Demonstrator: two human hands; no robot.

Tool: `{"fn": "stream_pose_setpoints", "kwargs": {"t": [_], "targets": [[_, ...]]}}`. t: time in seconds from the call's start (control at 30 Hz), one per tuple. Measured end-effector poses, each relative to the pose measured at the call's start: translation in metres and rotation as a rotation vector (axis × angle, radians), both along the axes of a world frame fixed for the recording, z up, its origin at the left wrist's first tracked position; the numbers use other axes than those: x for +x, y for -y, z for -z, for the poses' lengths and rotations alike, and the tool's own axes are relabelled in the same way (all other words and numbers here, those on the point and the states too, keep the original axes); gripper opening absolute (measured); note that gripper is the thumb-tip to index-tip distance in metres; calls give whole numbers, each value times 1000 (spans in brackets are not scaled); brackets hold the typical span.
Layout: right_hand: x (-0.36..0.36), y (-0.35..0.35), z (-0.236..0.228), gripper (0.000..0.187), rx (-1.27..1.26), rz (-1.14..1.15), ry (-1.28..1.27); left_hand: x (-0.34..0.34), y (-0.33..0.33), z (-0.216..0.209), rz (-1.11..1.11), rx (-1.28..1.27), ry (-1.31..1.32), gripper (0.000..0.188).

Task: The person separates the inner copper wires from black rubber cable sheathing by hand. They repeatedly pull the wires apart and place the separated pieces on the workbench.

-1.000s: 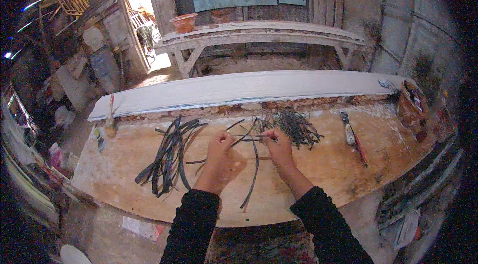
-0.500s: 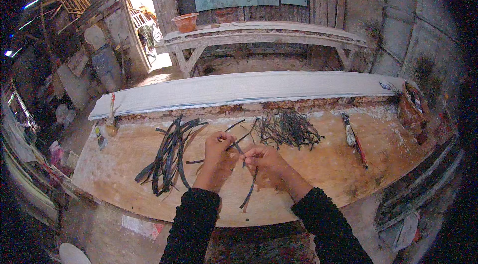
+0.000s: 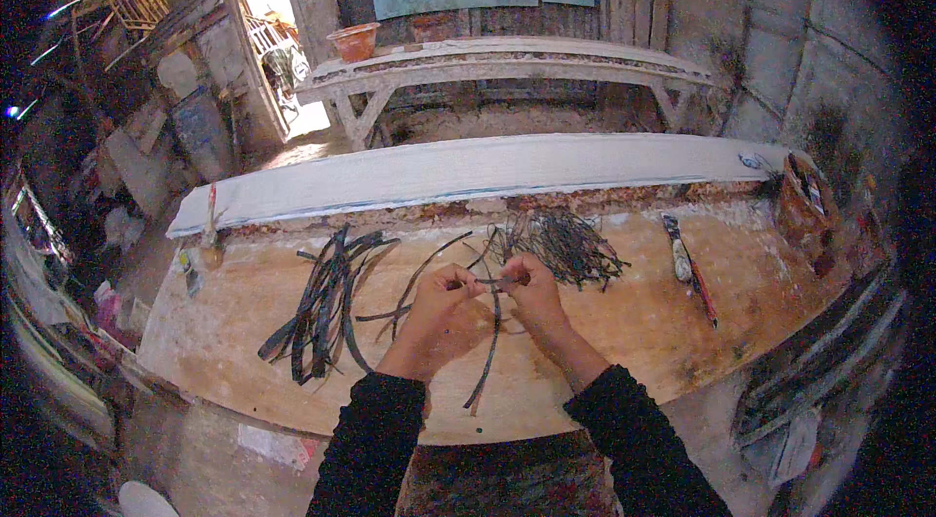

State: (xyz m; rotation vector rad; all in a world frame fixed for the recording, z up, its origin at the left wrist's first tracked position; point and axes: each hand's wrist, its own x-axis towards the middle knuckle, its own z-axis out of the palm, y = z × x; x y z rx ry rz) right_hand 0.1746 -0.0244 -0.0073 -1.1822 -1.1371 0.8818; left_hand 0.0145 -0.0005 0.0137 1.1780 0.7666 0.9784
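Observation:
Both hands meet over the middle of the wooden board, stretching a short length of thin black strip between them. My left hand pinches one end, and my right hand pinches the other. From near the fingers a longer black strip hangs down toward the near edge. Loose strips lie just left of my left hand. Farther left rests a bundle of wider black strips. Beyond my right hand sits a tangled pile of thin dark strips.
A brush with a red handle lies to the right, near a brown container. Another brush stands at the left. Behind the board runs a long white-covered slab. An orange basin is on the far bench.
My right hand has risen and my hands now pull the strip level between them, where it slanted before. The view has shifted slightly.

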Motion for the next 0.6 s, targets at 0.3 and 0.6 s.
{"fn": "stream_pose_setpoints", "kwargs": {"t": [0.3, 0.6], "targets": [[18, -18, 13, 13, 104, 247, 182, -5, 10, 7, 488, -208, 205, 11], [23, -3, -2, 19, -248, -157, -246, -3, 8, -19, -244, -355, 309, 10]]}}
